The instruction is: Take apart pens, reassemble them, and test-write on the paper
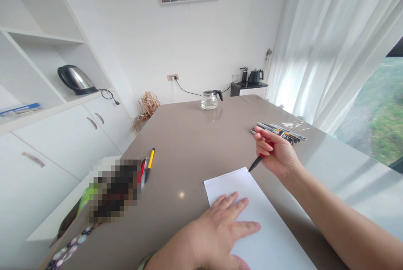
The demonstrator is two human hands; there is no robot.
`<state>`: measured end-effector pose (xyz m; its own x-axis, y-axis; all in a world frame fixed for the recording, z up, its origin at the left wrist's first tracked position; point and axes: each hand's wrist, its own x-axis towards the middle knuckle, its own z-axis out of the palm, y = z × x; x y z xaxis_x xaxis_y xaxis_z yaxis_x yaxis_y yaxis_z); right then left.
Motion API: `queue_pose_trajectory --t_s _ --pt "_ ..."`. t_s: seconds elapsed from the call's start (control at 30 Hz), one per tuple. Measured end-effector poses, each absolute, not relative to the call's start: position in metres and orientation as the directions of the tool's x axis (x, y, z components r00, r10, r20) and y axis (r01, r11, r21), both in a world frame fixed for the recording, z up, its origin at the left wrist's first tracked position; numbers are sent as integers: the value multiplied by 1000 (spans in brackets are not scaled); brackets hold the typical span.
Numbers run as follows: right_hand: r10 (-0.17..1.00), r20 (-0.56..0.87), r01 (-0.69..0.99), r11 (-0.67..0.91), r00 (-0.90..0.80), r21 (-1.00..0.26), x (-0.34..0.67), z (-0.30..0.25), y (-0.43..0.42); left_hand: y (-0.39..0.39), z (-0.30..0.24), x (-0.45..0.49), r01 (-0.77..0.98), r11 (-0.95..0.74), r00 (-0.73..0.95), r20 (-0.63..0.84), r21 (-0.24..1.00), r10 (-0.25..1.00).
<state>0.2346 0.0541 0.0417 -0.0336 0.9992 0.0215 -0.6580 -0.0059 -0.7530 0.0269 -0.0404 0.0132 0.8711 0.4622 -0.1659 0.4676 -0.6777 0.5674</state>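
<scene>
We hold a red-and-black pen (255,163) in our right hand (278,156), fingers closed round its barrel, tip just off the far corner of the sheet (270,232) that our left hand (217,234) pins to the table (195,135), fingers flat, spread, gripping nothing. We judge the pen ready but no mark begun: one would call for lowering the tip while that palm steadies the sheet. A bundle of pens (280,132) lies just beyond the right hand, at least 2 loose pens (149,165) at the table's left; the sheet's faint top print is unreadable.
</scene>
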Motion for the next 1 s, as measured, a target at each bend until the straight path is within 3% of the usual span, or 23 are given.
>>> queue_pose_trajectory --t_s 0.2,0.27,0.47,0.6,0.77,1.0 --pt "889 -176 -513 -395 -422 -762 208 25 45 -41 13 27 473 -668 867 -166 574 471" --pt "852 -192 -431 -426 -487 -796 199 18 39 -41 13 27 473 -670 866 -162 572 473" --pt "955 -42 -294 -133 -295 -946 180 -1 31 -41 11 26 453 -715 876 -118 533 467" --pt "975 2 -12 -1 -221 -1000 179 -9 32 -42 7 26 459 -727 871 -95 511 483" --pt "964 67 302 146 -257 -942 176 -11 30 -43 6 26 469 -723 861 -83 507 501" --pt "961 149 394 234 -234 -889 172 -18 27 -44 6 26 469 -726 858 -67 503 509"
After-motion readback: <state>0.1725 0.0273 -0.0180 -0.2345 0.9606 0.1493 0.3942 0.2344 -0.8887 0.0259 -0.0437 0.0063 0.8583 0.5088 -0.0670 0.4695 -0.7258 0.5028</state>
